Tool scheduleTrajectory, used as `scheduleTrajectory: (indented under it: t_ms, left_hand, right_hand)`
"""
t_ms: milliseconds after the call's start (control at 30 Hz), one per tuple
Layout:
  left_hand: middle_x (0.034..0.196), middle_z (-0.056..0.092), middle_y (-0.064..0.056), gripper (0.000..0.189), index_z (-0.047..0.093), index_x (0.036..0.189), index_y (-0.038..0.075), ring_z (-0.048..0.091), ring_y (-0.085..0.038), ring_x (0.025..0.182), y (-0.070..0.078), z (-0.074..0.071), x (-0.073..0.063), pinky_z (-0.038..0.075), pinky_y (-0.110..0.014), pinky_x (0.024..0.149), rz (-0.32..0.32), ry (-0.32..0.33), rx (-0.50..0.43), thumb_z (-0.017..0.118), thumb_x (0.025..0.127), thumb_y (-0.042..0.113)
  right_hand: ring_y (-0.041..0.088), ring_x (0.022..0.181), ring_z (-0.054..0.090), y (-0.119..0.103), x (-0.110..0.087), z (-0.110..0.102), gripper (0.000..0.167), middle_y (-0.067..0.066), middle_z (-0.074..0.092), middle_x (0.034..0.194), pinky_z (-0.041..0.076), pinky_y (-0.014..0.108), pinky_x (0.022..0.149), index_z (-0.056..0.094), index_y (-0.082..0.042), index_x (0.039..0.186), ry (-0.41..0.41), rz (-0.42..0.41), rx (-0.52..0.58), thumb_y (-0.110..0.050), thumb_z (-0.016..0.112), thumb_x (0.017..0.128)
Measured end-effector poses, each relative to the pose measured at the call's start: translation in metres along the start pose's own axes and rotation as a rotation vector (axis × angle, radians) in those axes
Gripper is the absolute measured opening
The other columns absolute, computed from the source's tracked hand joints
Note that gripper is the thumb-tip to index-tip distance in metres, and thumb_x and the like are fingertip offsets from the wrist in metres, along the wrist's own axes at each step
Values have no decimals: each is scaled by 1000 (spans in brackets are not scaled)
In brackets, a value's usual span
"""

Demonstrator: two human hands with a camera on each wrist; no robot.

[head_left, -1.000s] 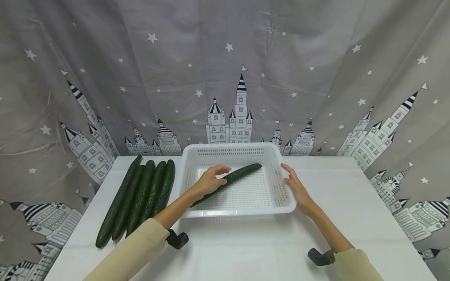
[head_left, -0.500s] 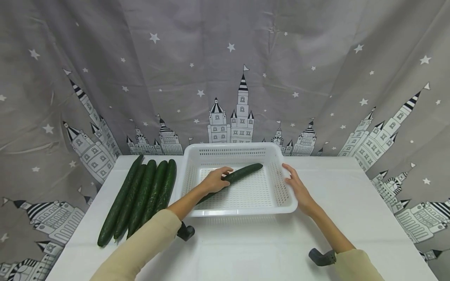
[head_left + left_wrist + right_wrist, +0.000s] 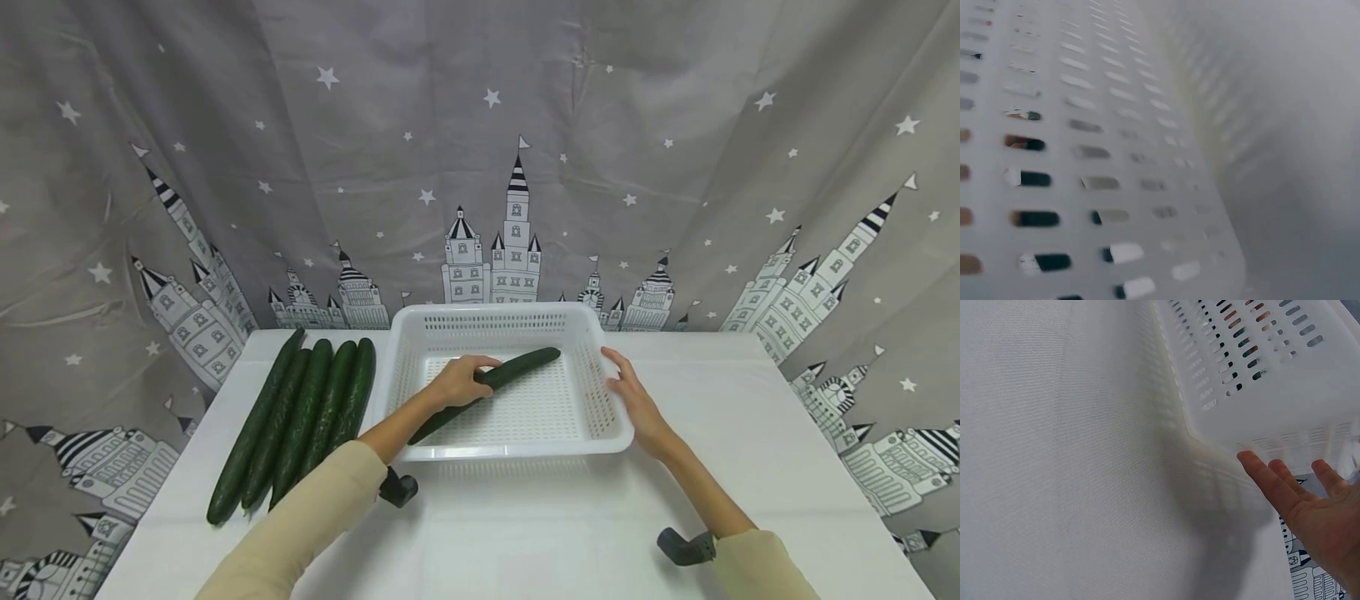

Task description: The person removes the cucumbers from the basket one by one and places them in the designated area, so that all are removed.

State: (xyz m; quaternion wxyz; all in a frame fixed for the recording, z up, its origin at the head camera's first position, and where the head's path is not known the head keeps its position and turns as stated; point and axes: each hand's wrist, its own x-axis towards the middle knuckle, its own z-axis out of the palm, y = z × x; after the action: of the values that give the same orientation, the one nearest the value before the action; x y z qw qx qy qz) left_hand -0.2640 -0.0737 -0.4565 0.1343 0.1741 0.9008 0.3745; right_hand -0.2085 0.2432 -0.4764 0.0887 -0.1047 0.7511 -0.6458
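A white perforated plastic basket (image 3: 517, 452) sits on the white table. Inside it a long dark green cucumber (image 3: 527, 364) lies diagonally. My left hand (image 3: 454, 383) reaches over the front left of the basket and grips the cucumber near its middle, thumb on the near side. Only the basket's slotted wall (image 3: 1160, 234) fills the left wrist view, with dark green and skin showing through the slots; the hand itself is hidden there. My right hand (image 3: 637, 410) rests against the basket's right side, its fingers (image 3: 1269, 481) extended and spread along the outside.
Several more cucumbers (image 3: 303, 417) lie side by side to the left of the basket. Behind the table (image 3: 540, 533) hangs a grey curtain (image 3: 375, 125) printed with castles and stars. Dark wrist mounts (image 3: 397, 487) show below each hand.
My left hand has moved slightly right along the cucumber, and its fingers have closed round it. The right hand stays at the basket's side.
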Motion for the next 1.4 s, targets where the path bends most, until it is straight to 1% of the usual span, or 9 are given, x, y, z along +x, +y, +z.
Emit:
scheduleTrajectory:
  t_ms: [133, 167, 300, 600, 733, 933, 1033, 1200, 1400]
  left_hand:
    - [128, 63, -18, 52, 61, 138, 10, 61, -32, 112, 1, -5, -1, 54, -41, 83, 17, -2, -44, 71, 88, 6]
    - [130, 61, -19, 52, 60, 139, 10, 60, -33, 115, 3, -7, -2, 55, -42, 84, 17, -3, -59, 70, 88, 7]
    - [131, 60, -20, 51, 57, 142, 8, 60, -34, 114, 10, -21, -8, 56, -40, 81, 19, 9, -128, 68, 91, 8]
    - [133, 57, -25, 55, 50, 147, 8, 61, -37, 114, 19, -65, -29, 56, -43, 81, 42, 113, -253, 64, 95, 8]
    - [139, 51, -28, 56, 46, 150, 8, 56, -41, 121, 16, -87, -43, 53, -51, 89, 45, 156, -288, 63, 96, 8]
    - [149, 39, -29, 60, 39, 154, 10, 43, -45, 132, -2, -120, -70, 41, -59, 102, -6, 246, -277, 62, 98, 10]
    - [152, 34, -29, 62, 37, 155, 11, 40, -46, 133, -15, -134, -86, 38, -61, 103, -39, 297, -270, 61, 99, 10]
    - [151, 34, -32, 63, 34, 156, 10, 41, -48, 132, -42, -154, -112, 38, -64, 102, -73, 374, -284, 60, 99, 10]
    - [154, 25, -34, 64, 29, 157, 6, 28, -53, 137, -77, -171, -139, 30, -68, 104, -114, 444, -288, 58, 101, 12]
  right_hand:
    - [51, 139, 28, 0, 0, 0, 55, 21, 7, 162, 42, 58, 101, 7, -17, 160, -1, 0, 2, -24, 24, 108]
    - [51, 138, 29, 0, 1, 0, 55, 21, 8, 162, 44, 57, 100, 7, -17, 160, 1, 2, 0, -24, 24, 108]
    - [51, 137, 32, -1, 1, 0, 55, 21, 9, 162, 47, 54, 97, 7, -17, 160, 2, 6, -3, -23, 23, 108]
    - [52, 137, 31, -2, 2, 0, 55, 20, 8, 163, 49, 53, 96, 6, -17, 160, 3, 1, -3, -22, 22, 108]
    - [52, 138, 31, -2, 2, 0, 55, 20, 8, 163, 48, 52, 97, 6, -16, 160, 4, 10, 5, -21, 22, 108]
    - [51, 139, 29, -2, 0, 0, 56, 20, 7, 163, 45, 55, 100, 6, -16, 160, 8, 10, 9, -22, 23, 108]
    - [51, 139, 29, -3, -1, 1, 56, 20, 7, 163, 44, 56, 100, 6, -16, 161, 9, 7, 9, -22, 24, 108]
    - [51, 139, 28, -2, -1, 1, 56, 20, 7, 163, 44, 56, 100, 6, -16, 160, 9, 2, 15, -23, 24, 108]
    - [50, 141, 25, -2, 0, 1, 55, 19, 5, 164, 42, 57, 102, 6, -16, 160, 2, 4, 13, -23, 23, 108]
